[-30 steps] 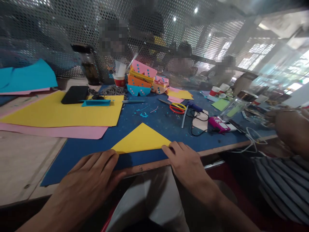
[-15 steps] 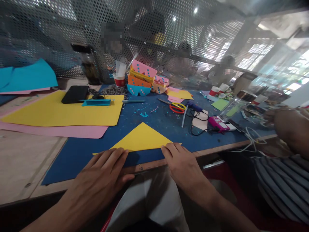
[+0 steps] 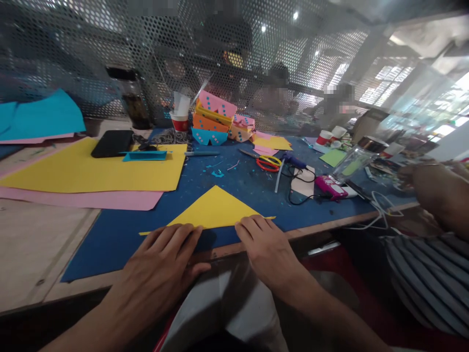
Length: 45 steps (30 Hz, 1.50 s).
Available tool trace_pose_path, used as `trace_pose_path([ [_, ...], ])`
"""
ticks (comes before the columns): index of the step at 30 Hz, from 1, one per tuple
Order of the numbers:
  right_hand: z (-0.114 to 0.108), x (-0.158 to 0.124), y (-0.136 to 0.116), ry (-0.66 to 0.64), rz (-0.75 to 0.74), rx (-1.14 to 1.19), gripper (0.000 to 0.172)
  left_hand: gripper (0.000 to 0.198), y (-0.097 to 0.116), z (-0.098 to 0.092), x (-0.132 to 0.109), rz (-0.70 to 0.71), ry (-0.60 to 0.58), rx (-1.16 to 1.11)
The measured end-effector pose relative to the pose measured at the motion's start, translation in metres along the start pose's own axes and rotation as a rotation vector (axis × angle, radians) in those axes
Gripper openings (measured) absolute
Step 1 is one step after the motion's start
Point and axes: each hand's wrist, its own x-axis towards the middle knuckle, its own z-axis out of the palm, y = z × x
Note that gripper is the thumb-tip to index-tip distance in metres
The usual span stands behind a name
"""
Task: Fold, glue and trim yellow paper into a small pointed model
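Observation:
A folded yellow paper triangle (image 3: 212, 210) lies on the blue mat (image 3: 242, 186) near the table's front edge, its point away from me. My left hand (image 3: 161, 271) lies flat with fingers stretched out, fingertips on the triangle's near left edge. My right hand (image 3: 266, 247) rests flat too, its fingertips pressing the near right edge of the paper. Neither hand holds anything.
A large yellow sheet (image 3: 95, 168) over a pink sheet (image 3: 84, 199), a black phone (image 3: 112, 143), a stack of coloured paper boxes (image 3: 212, 122), scissors (image 3: 266, 162), a glue gun with cable (image 3: 296, 164), a pink item (image 3: 330, 187). Another person's arm (image 3: 436, 195) in a striped sleeve at right.
Both hands have slid inward along the triangle's near edge. Thin yellow corners now stick out left and right of the fold.

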Motion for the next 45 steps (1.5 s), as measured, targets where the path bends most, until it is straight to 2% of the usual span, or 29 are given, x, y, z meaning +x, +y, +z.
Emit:
trace_pose_path([
  [6, -0.003, 0.002, -0.008, -0.032, 0.031, 0.007, 0.040, 0.066, 0.008, 0.003, 0.005, 0.023, 0.029, 0.002],
  [12, -0.003, 0.008, -0.012, -0.047, 0.026, -0.001, 0.028, 0.055, 0.011, 0.002, 0.010, 0.040, 0.011, 0.034],
  [15, -0.001, 0.011, -0.017, -0.012, 0.012, 0.030, 0.022, 0.061, 0.015, 0.005, 0.014, 0.055, 0.050, 0.044],
  [20, 0.000, 0.013, -0.023, -0.007, 0.019, 0.060, 0.038, 0.076, 0.022, 0.007, 0.020, 0.073, 0.095, 0.055],
  [23, 0.001, 0.013, -0.024, -0.004, 0.011, 0.070, 0.036, 0.075, 0.023, 0.007, 0.020, 0.067, 0.063, 0.063],
  [31, 0.010, 0.005, -0.014, 0.031, 0.059, 0.224, 0.035, 0.066, 0.019, 0.008, 0.012, 0.034, -0.060, 0.129],
  [38, 0.019, -0.006, -0.004, 0.107, 0.092, 0.302, 0.035, 0.075, 0.012, 0.008, 0.004, 0.043, 0.027, 0.051],
  [45, 0.021, -0.023, 0.011, 0.188, 0.154, 0.329, 0.044, 0.070, 0.006, 0.008, -0.004, 0.013, 0.064, 0.033],
])
